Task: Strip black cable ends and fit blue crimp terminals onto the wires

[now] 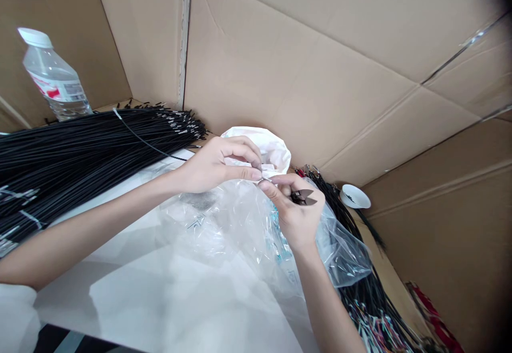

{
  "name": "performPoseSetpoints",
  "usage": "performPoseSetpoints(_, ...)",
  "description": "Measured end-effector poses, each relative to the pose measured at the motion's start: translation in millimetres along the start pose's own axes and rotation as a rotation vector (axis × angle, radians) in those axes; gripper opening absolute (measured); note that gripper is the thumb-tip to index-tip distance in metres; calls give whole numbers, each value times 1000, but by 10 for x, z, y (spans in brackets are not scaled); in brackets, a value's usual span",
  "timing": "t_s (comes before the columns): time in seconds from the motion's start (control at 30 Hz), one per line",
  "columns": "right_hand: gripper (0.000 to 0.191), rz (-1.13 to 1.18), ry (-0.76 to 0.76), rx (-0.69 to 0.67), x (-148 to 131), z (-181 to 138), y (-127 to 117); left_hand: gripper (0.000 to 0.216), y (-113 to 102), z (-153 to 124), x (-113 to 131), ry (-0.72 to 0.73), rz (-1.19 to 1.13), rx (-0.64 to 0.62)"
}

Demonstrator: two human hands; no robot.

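Note:
In the head view, my left hand (230,163) and my right hand (300,211) meet fingertip to fingertip over a clear plastic bag (224,225). Both are closed in a pinch on a tiny pale end. A single black cable (146,142) runs from the pile into my left hand, where the palm hides its course. Tucked in my right hand is a pair of small dark snips (304,198), its pointed blades sticking out past the fingers. Right behind the fingertips lies an open white bag (260,138) with small pale pieces inside.
A big bundle of black cables (92,139) lies at left, with a water bottle (60,83) behind it. To the right are more cables with coloured wire ends (376,321) and a small white bowl (356,195). Cardboard walls (288,65) enclose the back and sides.

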State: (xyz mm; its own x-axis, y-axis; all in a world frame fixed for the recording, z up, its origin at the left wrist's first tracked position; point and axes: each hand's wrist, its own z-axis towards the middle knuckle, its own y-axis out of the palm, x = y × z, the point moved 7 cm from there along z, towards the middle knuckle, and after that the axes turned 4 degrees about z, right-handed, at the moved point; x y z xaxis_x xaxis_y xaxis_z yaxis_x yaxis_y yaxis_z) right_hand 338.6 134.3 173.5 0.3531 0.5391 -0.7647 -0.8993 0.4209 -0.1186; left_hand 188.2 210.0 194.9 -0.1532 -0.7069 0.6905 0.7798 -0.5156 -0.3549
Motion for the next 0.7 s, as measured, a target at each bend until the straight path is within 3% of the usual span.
performPoseSetpoints(0.33,14,12,19,-12,31,-16,3,10,39,2,-169,-229,-201,-31)
performPoseSetpoints(0.53,16,-10,24,-35,19,-34,43,8,37,-8,-136,-189,-142,15)
performPoseSetpoints(0.7,6,-41,-3,17,46,-50,14,7,8,0,-52,-86,-76,33)
